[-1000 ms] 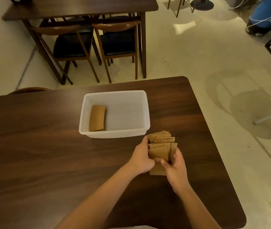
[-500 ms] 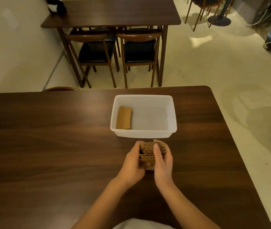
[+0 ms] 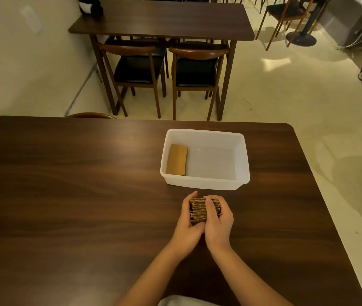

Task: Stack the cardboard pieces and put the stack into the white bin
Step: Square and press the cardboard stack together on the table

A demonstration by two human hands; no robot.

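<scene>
The stack of cardboard pieces [image 3: 198, 210] stands on edge on the worktop [image 3: 76, 195], just in front of the white bin [image 3: 204, 183]. The left hand [image 3: 189, 224] and the right hand [image 3: 218, 219] press it from both sides, each grip closed on the stack. The pieces look light and stiff, but loose sheets may fan out or slip. I think firm pressure on the two flat end faces is best. One cardboard piece [image 3: 177, 159] lies inside the bin, at its left.
</scene>
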